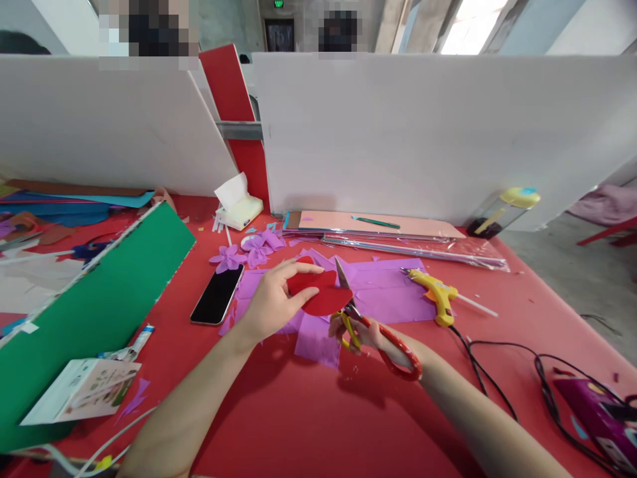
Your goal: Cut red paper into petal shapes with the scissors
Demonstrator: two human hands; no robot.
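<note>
My left hand (273, 300) pinches a rounded piece of red paper (321, 292) and holds it above the red table (308, 418). My right hand (371, 335) grips red and yellow scissors (371, 328); their blades reach up into the right edge of the red piece. Purple paper sheets (383, 292) lie flat under both hands.
A black phone (217, 294) lies left of my left hand, purple paper flowers (249, 251) behind it. A yellow glue gun (438, 290) with a black cord rests to the right. A green board (94, 299), a tissue box (239, 206), stacked sheets (373, 226) and white partitions (438, 133) surround the area.
</note>
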